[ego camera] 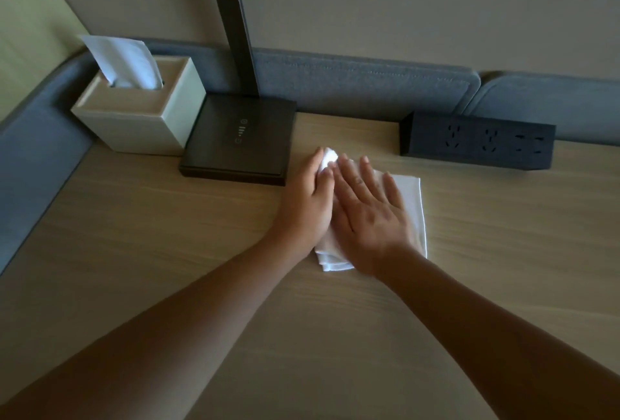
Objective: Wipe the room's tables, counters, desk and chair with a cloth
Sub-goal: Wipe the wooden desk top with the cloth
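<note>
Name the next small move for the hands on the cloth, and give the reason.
Probably slide the white cloth right, along the desk in front of the power strip. Both the left hand and right hand already press it flat beside the lamp base, which blocks travel to the left.

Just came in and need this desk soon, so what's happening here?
A person is wiping the wooden desk with a folded white cloth. The right hand lies flat on the cloth with its fingers straight, and the left hand rests on the cloth's left edge, where a bit of it bunches up by the fingertips. A lamp base, a tissue box and a power strip stand along the back.
</note>
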